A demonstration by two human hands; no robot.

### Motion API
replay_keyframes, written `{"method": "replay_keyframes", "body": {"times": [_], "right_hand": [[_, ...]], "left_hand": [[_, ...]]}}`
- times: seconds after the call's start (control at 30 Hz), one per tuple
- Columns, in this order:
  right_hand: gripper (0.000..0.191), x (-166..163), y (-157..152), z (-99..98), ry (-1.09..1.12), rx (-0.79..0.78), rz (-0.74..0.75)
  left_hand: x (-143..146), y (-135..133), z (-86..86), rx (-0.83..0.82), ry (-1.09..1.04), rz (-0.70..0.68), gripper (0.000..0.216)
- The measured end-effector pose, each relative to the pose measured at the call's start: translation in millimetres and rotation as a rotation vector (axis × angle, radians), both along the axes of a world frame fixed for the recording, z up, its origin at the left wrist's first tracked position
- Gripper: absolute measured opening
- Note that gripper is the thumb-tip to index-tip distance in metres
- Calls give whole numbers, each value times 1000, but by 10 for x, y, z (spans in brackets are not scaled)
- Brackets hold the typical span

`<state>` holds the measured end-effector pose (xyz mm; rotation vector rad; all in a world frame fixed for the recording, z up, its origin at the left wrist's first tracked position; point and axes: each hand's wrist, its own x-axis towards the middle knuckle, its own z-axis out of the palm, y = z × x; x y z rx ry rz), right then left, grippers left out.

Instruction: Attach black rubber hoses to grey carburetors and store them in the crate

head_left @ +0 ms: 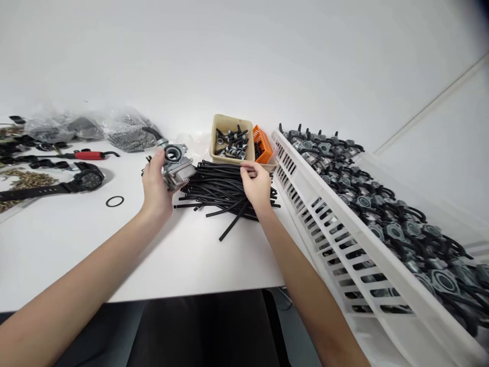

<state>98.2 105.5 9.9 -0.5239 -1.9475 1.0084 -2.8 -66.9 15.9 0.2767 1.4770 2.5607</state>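
Note:
My left hand (155,186) is closed around a grey metal carburetor (179,171), held above the table with its round bore facing up. A short black hose sticks out from the carburetor's top. My right hand (257,186) is over the pile of black rubber hoses (217,186), thumb and forefinger pinched together at the pile's upper side on what looks like one hose. The fingers partly cover the gripped spot. Most hoses lie roughly side by side, and a few stick out toward me.
Behind the hoses stand a cream bin (232,122) of small black-and-metal parts and an orange basket (263,145). A white slotted crate (344,224) full of carburetors fills the right. On the left lie a watch (89,178), a red-handled tool (89,155), a black ring (115,201) and plastic bags (126,130).

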Motion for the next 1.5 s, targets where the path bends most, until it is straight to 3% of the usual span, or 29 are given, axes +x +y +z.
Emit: {"method": "replay_keyframes", "body": {"times": [0.1, 0.17, 0.27, 0.47, 0.73, 0.93, 1.13, 1.3, 1.5], "right_hand": [[26, 46, 19, -18, -231, 302, -81], [28, 70, 17, -22, -386, 421, -99], [30, 86, 23, -24, -538, 469, -107], [22, 99, 51, -18, -551, 491, -113], [19, 131, 61, 92, -336, 429, -101], [21, 174, 57, 172, 78, 178, 4], [47, 203, -14, 287, 459, 11, 51], [32, 256, -71, 365, 533, -38, 23], [37, 290, -103, 421, 625, -87, 124]], "left_hand": [[-40, -1, 45, 98, -139, -7, 36], [-53, -11, 51, 178, -183, -40, 44], [-58, -27, 46, 316, -246, -106, 55], [-51, -26, 70, 406, -241, -142, 36], [-59, -67, 150, 439, -248, -133, 30], [-17, -84, 173, 376, -310, -140, 30], [2, -114, 176, 380, -345, -198, 31], [4, -126, 171, 372, -344, -237, 31], [23, -106, 137, 341, -264, -272, 27]]}}
